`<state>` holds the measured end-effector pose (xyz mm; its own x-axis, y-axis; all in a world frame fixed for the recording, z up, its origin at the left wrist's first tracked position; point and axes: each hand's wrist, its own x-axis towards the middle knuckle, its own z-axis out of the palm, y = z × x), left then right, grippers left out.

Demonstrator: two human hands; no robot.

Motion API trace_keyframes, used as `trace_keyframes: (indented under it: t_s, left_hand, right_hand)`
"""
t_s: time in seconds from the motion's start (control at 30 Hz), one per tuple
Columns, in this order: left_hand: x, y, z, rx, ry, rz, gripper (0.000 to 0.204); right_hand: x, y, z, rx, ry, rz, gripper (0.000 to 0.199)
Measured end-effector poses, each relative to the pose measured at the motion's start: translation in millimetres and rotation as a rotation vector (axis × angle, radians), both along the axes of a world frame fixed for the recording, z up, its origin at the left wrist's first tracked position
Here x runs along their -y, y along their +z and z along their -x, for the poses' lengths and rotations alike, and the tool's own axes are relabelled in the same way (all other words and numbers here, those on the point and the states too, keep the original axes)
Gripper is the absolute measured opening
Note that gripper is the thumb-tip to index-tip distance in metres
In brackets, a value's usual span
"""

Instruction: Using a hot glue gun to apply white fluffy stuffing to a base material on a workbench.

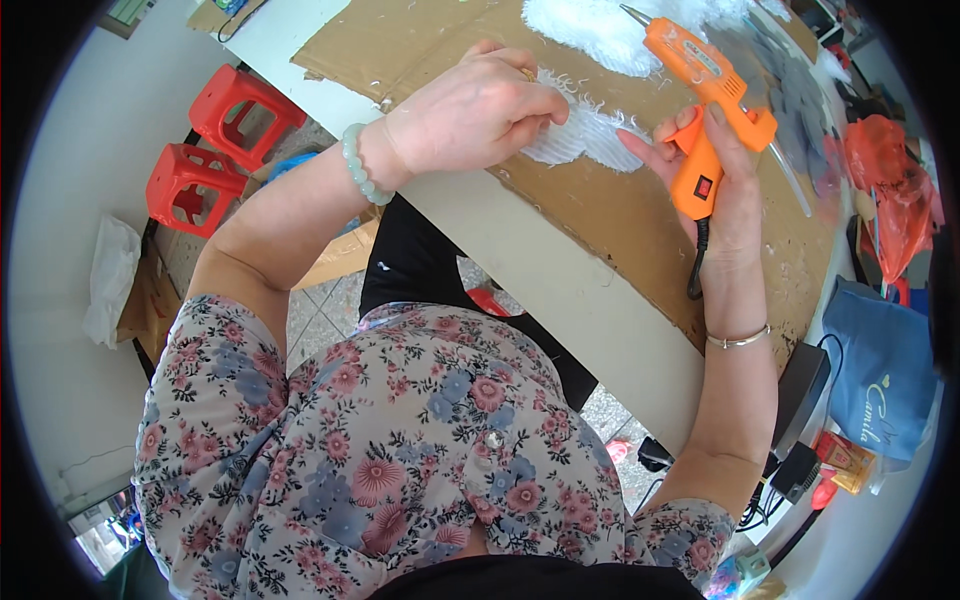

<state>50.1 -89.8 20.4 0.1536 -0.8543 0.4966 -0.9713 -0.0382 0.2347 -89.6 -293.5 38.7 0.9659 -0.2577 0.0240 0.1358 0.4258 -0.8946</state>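
Observation:
My right hand (738,195) is wrapped round the handle of an orange hot glue gun (690,60). Its metal nozzle points up and to the left, and a black cord (696,270) hangs from the handle's base. To the left, the fingers of my left hand (485,110) are pinched together at the edge of a small white ribbed fabric piece (585,140) with a frayed, fluffy border. My fingers partly cover that edge. The extended index finger of my right hand reaches close to the fabric's right end.
A brown cardboard sheet (610,225) covers much of the white table (560,265). Fluffy white material (590,38) lies at the far side, with dark grey pieces (795,85) to its right. Red stools (240,112) stand at left; a blue bag (875,350) and red plastic bags (880,190) are at right.

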Motion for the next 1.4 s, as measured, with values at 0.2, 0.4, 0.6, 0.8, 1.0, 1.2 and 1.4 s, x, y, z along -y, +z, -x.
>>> trace_keyframes:
  t_s: [0.2, 0.4, 0.6, 0.8, 1.0, 1.2, 1.4]
  left_hand:
    - [0.9, 0.4, -10.1, -0.581, 0.007, -0.08, 0.017]
    - [-13.6, -9.6, -34.7, -0.628, 0.108, 0.091, 0.02]
    - [-34.3, -2.8, -33.1, -0.349, 0.348, 0.1, 0.018]
    - [-13.0, 1.3, 9.8, 0.135, 0.104, 0.15, 0.016]
    - [0.7, -2.3, 26.7, 0.207, 0.002, 0.09, 0.016]
    - [10.0, -2.7, 23.4, 0.193, 0.031, 0.122, 0.009]
    - [12.2, -11.8, 9.4, -0.24, 0.185, -0.068, 0.004]
  right_hand:
    - [-9.6, -2.9, -2.2, -0.084, -0.088, 0.101, 0.024]
    - [-5.6, -13.4, -2.6, -0.104, -0.091, 0.055, 0.027]
    - [-6.1, -15.2, -0.9, -0.13, -0.098, 0.062, 0.024]
    - [-4.7, -15.8, 0.2, -0.141, -0.095, 0.066, 0.023]
    - [-6.9, -12.8, -0.2, -0.144, -0.087, 0.097, 0.023]
    - [-11.4, -9.0, 0.1, -0.14, -0.118, 0.102, 0.024]
    - [-10.9, -5.4, 0.5, -0.227, -0.115, 0.184, 0.025]
